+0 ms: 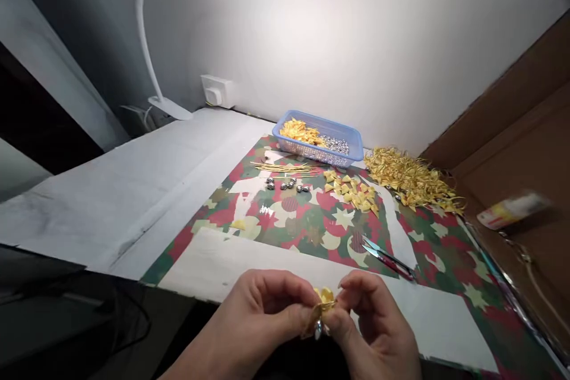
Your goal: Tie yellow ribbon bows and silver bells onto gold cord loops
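Observation:
Near the table's front edge, my left hand point(267, 317) pinches a small yellow ribbon flower point(326, 295) between thumb and forefinger. My right hand point(378, 326) grips the same flower from the other side, its thumb pressed against the lower petals and its forefinger curled beside it. A shiny silver bead point(317, 330) hangs below the flower, between the two thumbs. Fingertips hide part of the flower and whatever joins it to the bead. Thread snips point(388, 260) with red handles lie on the patterned sheet beyond my right hand.
Several silver beads point(289, 184), thin yellow strips point(285, 168) and folded yellow pieces point(354, 191) lie farther back. Behind them stands a blue plastic tub point(318, 155) of yellow pieces and beads. A yellow ribbon heap point(405, 178) sits right; a white lamp point(171, 108) stands left.

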### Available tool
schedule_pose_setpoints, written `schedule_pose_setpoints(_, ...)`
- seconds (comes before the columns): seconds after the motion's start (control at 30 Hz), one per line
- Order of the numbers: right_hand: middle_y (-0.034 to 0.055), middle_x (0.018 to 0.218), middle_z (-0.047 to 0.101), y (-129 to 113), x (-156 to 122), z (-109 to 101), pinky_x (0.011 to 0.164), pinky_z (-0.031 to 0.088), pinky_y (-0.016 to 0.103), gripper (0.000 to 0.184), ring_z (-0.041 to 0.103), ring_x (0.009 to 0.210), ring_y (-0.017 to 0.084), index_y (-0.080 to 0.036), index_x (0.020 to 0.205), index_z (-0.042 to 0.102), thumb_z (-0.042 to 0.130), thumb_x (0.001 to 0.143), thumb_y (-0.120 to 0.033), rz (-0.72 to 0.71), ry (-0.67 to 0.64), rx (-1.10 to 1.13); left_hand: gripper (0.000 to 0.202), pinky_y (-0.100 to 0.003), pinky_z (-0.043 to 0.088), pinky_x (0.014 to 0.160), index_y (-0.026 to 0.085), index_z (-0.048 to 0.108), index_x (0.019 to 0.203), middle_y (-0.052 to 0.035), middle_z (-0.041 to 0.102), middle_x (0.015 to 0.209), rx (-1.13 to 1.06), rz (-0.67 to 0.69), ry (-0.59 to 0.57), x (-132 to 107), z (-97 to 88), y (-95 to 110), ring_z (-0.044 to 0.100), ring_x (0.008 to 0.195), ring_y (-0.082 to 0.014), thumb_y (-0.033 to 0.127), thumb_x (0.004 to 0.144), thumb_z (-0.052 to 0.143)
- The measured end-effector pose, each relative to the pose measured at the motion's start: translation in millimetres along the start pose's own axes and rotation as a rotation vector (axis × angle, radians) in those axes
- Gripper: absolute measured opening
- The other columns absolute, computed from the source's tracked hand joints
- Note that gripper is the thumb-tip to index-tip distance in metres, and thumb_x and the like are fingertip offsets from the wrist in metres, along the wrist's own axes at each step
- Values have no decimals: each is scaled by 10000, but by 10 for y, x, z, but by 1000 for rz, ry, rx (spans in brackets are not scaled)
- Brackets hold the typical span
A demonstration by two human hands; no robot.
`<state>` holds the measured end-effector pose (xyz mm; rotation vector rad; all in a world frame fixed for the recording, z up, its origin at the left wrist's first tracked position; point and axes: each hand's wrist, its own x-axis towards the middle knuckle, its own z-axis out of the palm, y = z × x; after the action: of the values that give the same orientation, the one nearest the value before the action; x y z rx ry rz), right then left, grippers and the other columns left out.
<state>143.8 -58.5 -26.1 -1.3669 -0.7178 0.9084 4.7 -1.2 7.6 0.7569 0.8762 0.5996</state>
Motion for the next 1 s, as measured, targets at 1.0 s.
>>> schedule_pose_setpoints(1.0,-13,868,656,-187,150,-246,673,430,223,80,583,739,122,-251,878,711,675,849,-186,-504,-326,-330,259,-209,574,674,250,787,840,7,733,800,636,947,9,72,-68,272,697,719,-140,31,868,652)
